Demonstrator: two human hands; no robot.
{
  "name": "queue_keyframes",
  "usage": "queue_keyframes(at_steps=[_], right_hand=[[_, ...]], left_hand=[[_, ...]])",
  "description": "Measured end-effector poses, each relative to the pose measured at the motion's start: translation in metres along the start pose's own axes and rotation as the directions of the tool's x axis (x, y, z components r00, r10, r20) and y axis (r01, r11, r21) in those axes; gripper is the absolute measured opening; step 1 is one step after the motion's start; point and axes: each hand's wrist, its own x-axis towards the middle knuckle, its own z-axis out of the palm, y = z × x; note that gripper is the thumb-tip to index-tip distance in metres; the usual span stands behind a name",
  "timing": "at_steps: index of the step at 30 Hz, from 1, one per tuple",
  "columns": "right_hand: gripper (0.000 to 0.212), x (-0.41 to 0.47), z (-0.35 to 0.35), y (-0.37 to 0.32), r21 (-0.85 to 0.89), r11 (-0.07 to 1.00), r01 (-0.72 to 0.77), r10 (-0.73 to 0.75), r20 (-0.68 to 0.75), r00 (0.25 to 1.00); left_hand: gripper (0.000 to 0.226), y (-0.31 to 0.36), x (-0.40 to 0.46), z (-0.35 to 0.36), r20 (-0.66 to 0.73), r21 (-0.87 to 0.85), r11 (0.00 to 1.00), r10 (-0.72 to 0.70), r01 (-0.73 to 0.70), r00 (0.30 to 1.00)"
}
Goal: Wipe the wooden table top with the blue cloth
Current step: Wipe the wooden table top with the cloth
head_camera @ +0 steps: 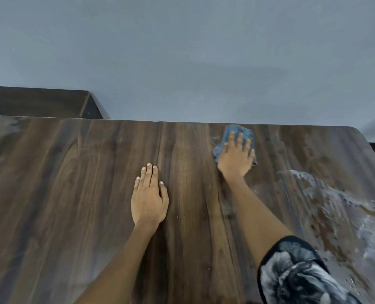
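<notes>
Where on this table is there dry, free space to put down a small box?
The wooden table top is bare left of the left hand, out to the dusty far-left corner. A narrow strip lies free between both arms. The right side is wet with foamy smears; the right hand presses the blue cloth there.

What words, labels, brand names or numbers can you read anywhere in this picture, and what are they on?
None: no readable text shows in this view.
The table shows only wood grain and pale wet smears.
The blue cloth under the right hand carries no visible tag.
The sleeve has a grey pattern, no letters.
The wall and dark cabinet are blank.
</notes>
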Motion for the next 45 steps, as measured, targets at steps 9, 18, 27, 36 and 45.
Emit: queue_keyframes(at_steps=[9, 18, 27, 36, 45], right_hand=[[0.048, -0.042, 0.037, -0.117, -0.043, 0.795, 0.605, -0.597, 0.124, 0.793], [0.049, 0.039, 0.003, -0.031, -0.116, 0.883, 0.454, -0.451, 0.053, 0.891], [0.052, 0.056, -0.017, 0.031, -0.024, 0.997, -0.078, 0.078, -0.004, 0.997], [0.054, -0.055, 0.035, -0.124, -0.059, 0.823, 0.565, -0.557, 0.114, 0.823], [0.048, -0.038, 0.022, -0.057, -0.09, 0.782, 0.616, -0.604, 0.132, 0.786]], left_hand=[[0.053, 0.0, 0.001, 0.001, -0.007, 0.006, 1.0, -0.006, 0.006, 1.0], [0.063, -0.002, 0.0, 0.003, -0.026, -0.008, 1.0, -0.011, 0.011, 1.0], [0.062, -0.001, 0.001, 0.002, -0.024, -0.005, 1.0, -0.014, 0.013, 1.0], [0.056, 0.0, 0.0, 0.0, 0.003, -0.038, 0.999, -0.036, 0.036, 0.999], [0.051, -0.001, -0.003, -0.004, 0.004, -0.031, 0.998, -0.053, 0.053, 0.999]])
